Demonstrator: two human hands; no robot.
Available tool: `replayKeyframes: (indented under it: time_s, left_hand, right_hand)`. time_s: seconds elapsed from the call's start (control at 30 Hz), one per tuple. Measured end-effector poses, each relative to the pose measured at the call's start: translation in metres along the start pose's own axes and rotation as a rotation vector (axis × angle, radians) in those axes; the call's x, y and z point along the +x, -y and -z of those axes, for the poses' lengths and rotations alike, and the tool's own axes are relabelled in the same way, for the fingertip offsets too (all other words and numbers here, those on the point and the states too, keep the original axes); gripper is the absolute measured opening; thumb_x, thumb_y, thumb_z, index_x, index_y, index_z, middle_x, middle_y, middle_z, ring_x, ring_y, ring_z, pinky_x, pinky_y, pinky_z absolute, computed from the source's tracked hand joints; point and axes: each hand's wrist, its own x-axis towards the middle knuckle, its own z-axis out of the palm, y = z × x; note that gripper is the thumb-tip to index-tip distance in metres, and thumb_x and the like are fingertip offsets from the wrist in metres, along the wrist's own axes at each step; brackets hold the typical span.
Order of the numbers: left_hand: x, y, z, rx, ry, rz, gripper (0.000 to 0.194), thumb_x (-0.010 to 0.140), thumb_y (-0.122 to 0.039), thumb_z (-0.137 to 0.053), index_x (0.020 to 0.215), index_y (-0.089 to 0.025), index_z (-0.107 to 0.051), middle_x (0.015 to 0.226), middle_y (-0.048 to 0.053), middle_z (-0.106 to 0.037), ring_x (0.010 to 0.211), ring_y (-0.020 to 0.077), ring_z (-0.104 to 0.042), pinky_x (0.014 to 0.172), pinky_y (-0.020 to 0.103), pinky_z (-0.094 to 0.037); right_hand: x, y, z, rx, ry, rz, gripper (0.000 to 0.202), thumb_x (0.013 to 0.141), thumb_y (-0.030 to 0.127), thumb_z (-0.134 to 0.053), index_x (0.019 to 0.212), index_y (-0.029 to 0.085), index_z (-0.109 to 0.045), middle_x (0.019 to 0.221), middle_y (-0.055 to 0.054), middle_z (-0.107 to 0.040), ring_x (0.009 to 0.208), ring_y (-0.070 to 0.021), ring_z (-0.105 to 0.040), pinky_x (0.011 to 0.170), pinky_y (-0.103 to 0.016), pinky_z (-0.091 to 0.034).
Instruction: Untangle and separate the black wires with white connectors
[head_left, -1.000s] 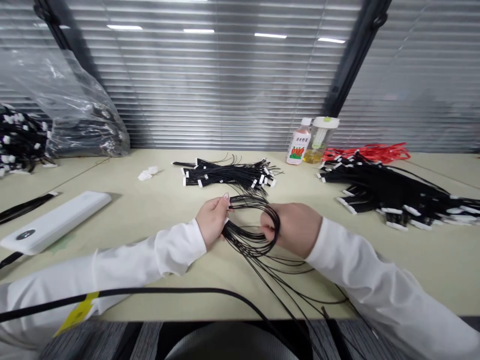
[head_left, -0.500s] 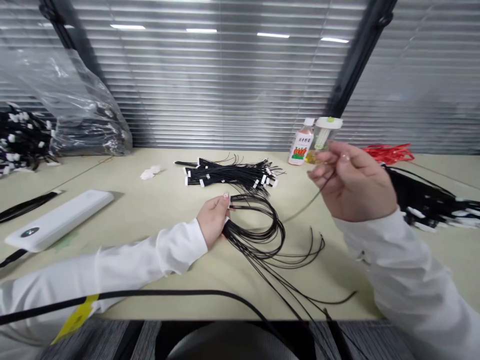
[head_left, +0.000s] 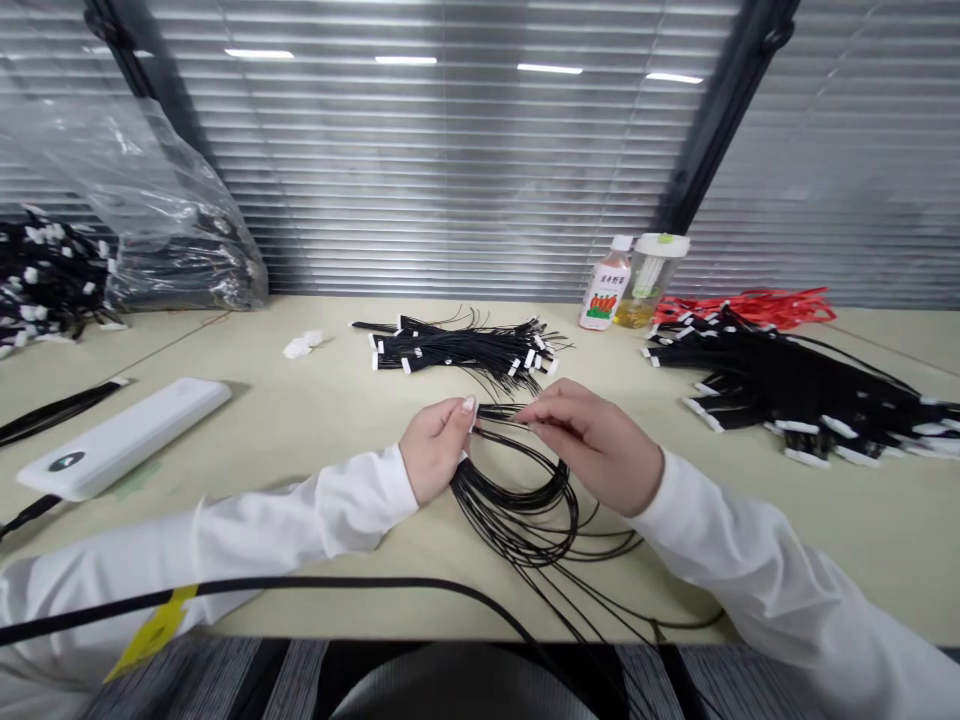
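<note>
My left hand [head_left: 437,448] is closed on the white connector end of a bundle of thin black wires [head_left: 517,495]. The wires curve round in a loop to the right of the hand, and several loose ends trail over the table's front edge. My right hand [head_left: 600,440] pinches at one of the wires close to the connector, with fingertips together above the loop. The exact wire between those fingers is too fine to make out clearly. Just behind both hands lies a pile of black wires with white connectors [head_left: 457,345].
A white power bank [head_left: 127,435] lies at left. Another heap of black cables [head_left: 780,375] sits at right, before red strips [head_left: 757,305]. A bottle [head_left: 604,290] and a lidded cup [head_left: 649,285] stand behind. A black cable [head_left: 337,583] crosses the front.
My right hand has come down and left from its raised position at the right, and is now at the loop near my left hand. My left hand has shifted slightly right.
</note>
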Motion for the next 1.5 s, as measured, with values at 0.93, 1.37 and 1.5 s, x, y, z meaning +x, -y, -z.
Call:
replayKeyframes:
  time_s: [0.93, 1.37, 1.5]
  left_hand:
    - [-0.005, -0.002, 0.0, 0.132, 0.11, -0.091, 0.041, 0.08, -0.048, -0.03, 0.063, -0.015, -0.047, 0.046, -0.003, -0.045, 0.045, 0.0061, -0.04, 0.046, 0.018, -0.033]
    - [-0.005, -0.002, -0.001, 0.09, 0.101, -0.048, 0.042, 0.079, -0.05, -0.031, 0.063, -0.015, -0.047, 0.044, -0.004, -0.043, 0.042, 0.0057, -0.039, 0.044, 0.018, -0.031]
    - [-0.005, -0.002, -0.001, 0.096, 0.104, -0.053, 0.041, 0.079, -0.049, -0.032, 0.063, -0.015, -0.047, 0.045, -0.004, -0.043, 0.043, 0.0054, -0.039, 0.045, 0.018, -0.032]
  right_hand:
    - [0.003, 0.004, -0.018, 0.259, -0.039, -0.251, 0.021, 0.064, 0.026, -0.058, 0.076, 0.018, -0.043, 0.057, 0.003, -0.055, 0.049, -0.0056, -0.048, 0.051, -0.019, -0.041]
    - [0.003, 0.004, -0.019, 0.27, -0.067, -0.262, 0.02, 0.063, 0.024, -0.057, 0.076, 0.018, -0.043, 0.056, 0.003, -0.054, 0.048, -0.0055, -0.047, 0.049, -0.018, -0.04]
    - [0.004, 0.005, -0.019, 0.265, -0.032, -0.25, 0.02, 0.064, 0.025, -0.057, 0.076, 0.017, -0.043, 0.057, 0.003, -0.056, 0.048, -0.0055, -0.048, 0.051, -0.019, -0.041]
